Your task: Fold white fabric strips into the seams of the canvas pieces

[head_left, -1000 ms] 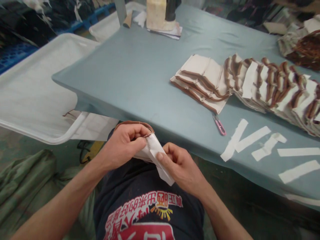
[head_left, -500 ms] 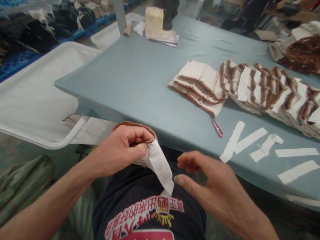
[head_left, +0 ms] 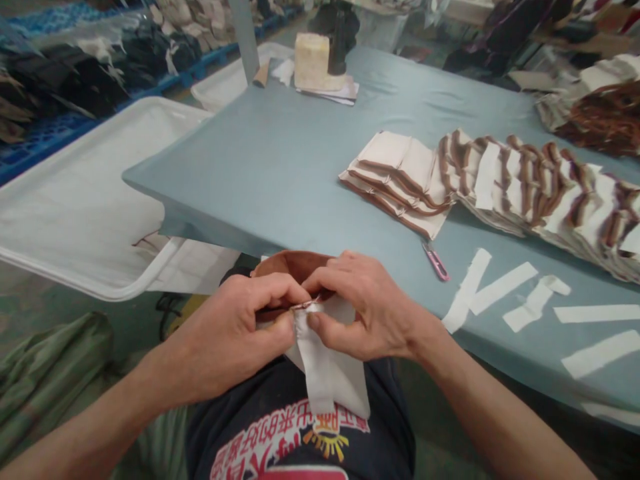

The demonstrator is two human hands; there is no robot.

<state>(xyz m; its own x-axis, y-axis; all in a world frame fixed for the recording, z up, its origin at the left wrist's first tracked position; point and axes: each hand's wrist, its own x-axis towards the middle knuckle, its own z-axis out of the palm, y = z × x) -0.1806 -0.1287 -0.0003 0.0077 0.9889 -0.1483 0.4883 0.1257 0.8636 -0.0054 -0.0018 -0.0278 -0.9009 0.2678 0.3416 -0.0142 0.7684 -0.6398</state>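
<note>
Brown-and-white fabric piece (head_left: 295,265) is held over my lap, just off the table's near edge. My left hand (head_left: 250,320) is closed on its left side, thumb and fingers pinching the brown edge. Close beside it, my right hand (head_left: 357,307) pinches the same edge where a white strip (head_left: 316,370) joins it. The strip hangs down over my dark printed shirt. Part of the fabric is hidden behind both hands.
On the blue-grey table (head_left: 250,167) lie stacked white pieces with brown edges (head_left: 395,167), pink snips (head_left: 436,261) and several loose white strips (head_left: 503,288). A white cart (head_left: 100,193) stands at the left. A yellowish block (head_left: 311,61) sits at the back.
My right hand has moved left and closed on the fabric beside my left hand. The white strip now hangs straighter down, and more of the brown part shows above the hands.
</note>
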